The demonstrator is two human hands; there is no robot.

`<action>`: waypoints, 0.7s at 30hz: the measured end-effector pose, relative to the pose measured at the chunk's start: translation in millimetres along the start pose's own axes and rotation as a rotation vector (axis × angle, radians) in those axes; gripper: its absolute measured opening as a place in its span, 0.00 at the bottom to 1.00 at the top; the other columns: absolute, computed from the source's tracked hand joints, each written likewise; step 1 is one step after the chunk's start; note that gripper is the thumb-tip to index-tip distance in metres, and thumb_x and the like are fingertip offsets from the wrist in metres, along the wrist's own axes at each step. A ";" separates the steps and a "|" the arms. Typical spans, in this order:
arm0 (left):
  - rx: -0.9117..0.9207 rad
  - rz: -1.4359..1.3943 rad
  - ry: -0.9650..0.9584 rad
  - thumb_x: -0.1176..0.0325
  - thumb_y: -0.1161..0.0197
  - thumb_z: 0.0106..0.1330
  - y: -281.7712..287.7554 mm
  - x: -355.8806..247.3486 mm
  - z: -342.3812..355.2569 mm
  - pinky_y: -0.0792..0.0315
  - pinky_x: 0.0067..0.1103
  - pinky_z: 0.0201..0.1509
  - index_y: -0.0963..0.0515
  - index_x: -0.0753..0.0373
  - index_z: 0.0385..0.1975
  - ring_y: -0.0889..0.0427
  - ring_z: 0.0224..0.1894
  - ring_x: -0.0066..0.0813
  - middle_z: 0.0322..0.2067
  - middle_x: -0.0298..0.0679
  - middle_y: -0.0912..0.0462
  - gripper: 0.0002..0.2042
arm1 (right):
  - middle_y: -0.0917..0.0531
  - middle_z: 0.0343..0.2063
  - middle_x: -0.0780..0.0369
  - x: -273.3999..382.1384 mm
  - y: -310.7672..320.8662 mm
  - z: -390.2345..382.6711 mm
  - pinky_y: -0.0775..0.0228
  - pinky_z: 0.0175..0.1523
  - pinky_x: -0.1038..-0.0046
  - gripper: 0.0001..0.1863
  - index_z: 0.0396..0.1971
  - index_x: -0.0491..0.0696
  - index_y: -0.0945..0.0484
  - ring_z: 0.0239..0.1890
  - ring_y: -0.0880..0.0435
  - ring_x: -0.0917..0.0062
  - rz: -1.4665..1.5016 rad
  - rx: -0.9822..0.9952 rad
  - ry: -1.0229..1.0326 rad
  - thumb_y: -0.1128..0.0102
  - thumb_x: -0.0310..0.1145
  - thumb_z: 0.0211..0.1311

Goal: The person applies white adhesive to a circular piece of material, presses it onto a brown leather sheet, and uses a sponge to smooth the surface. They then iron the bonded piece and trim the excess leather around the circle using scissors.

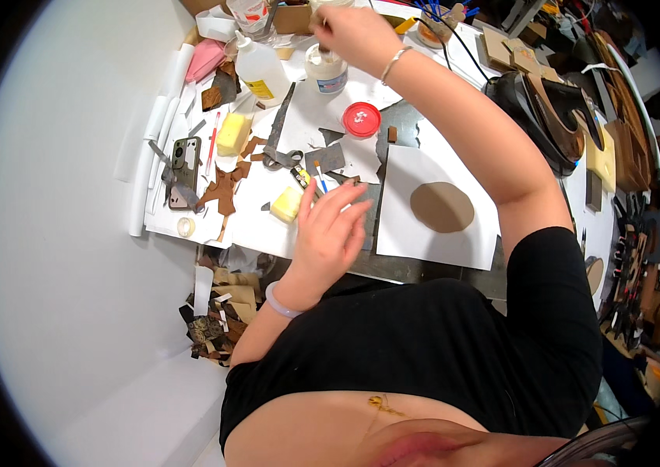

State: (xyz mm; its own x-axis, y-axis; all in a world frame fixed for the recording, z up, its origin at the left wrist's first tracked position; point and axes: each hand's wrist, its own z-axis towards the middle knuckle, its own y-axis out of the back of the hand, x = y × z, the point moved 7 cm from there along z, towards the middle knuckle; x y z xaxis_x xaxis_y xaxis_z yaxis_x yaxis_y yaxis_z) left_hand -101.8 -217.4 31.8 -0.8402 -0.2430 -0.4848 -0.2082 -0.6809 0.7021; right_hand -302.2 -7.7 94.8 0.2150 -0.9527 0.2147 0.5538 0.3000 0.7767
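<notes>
My right hand (357, 31) is at the far side of the table, over an uncapped white jar (325, 74). Its fingers are pinched; a small dark bit shows below them at the jar's mouth, too little to name. A red lid (362, 119) with white smears lies beside the jar. My left hand (328, 237) hovers at the table's near edge, empty, fingers apart. Close to its fingertips are a small brush (320, 176), a yellow-and-black cutter-like tool (299, 176) and a yellow sponge block (287, 204). A brown oval piece (442, 207) rests on white paper (400, 229) to the right.
A clear bottle (261, 74) stands left of the jar. Leather scraps (225, 189), another yellow block (233, 134) and a phone (183, 173) lie at the left. An iron (536, 121) with cables stands at the right. Below the table's left side is a scrap heap (225, 315).
</notes>
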 end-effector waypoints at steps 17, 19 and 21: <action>0.432 -0.185 -0.308 0.73 0.32 0.63 -109.4 -73.9 -41.9 0.41 0.47 0.75 0.24 0.66 0.60 0.26 0.68 0.43 0.64 0.43 0.25 0.23 | 0.25 0.23 0.70 -61.7 170.9 -272.3 0.38 0.30 0.83 0.10 0.36 0.45 0.22 0.24 0.30 0.88 0.733 -0.536 -0.835 0.45 0.34 0.78; 0.447 -0.115 -0.272 0.68 0.31 0.63 -114.3 -74.0 -37.4 0.43 0.48 0.75 0.25 0.67 0.61 0.29 0.69 0.44 0.67 0.43 0.27 0.25 | 0.25 0.24 0.70 -63.6 161.0 -314.3 0.40 0.30 0.83 0.11 0.37 0.45 0.22 0.24 0.31 0.87 0.765 -0.463 -0.886 0.47 0.34 0.79; 0.468 -0.052 -0.247 0.64 0.30 0.64 -123.1 -70.5 -35.4 0.45 0.49 0.76 0.26 0.68 0.62 0.32 0.71 0.45 0.68 0.43 0.28 0.27 | 0.26 0.24 0.70 -56.2 154.5 -343.7 0.40 0.31 0.82 0.10 0.40 0.45 0.22 0.26 0.31 0.87 0.662 -0.396 -1.014 0.46 0.35 0.79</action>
State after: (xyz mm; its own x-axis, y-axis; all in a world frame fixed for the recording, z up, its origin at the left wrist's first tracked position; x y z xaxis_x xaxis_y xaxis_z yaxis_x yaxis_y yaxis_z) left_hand 0.8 -141.0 -38.9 -0.9041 -0.0086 -0.4272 -0.4061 -0.2932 0.8655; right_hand 47.7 108.7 -0.8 -0.0703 -0.1734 0.9823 0.8153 0.5575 0.1568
